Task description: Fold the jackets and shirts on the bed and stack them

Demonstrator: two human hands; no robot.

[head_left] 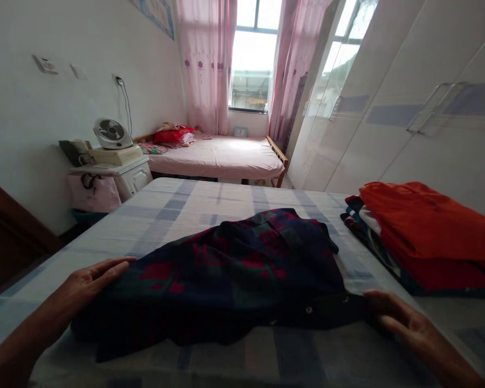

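Note:
A dark garment point(242, 264) with navy, green and red patterning lies spread and partly folded across the bed in front of me. It may be a shirt or a jacket; its full shape is hidden by the folds. A black band with small metallic fasteners runs along its near right side. At the garment's left end rests my left hand point(99, 277), its fingers stretched out over the cloth. My right hand point(400, 312) pinches the tip of the black band between thumb and fingers on the right.
A stack of folded clothes point(432, 231), orange-red on top, sits on the right of the checked bed sheet point(178, 196). Beyond are a pink-covered bed point(226, 153), a fan point(112, 132) on a white nightstand point(133, 175), and white wardrobes point(408, 91) along the right.

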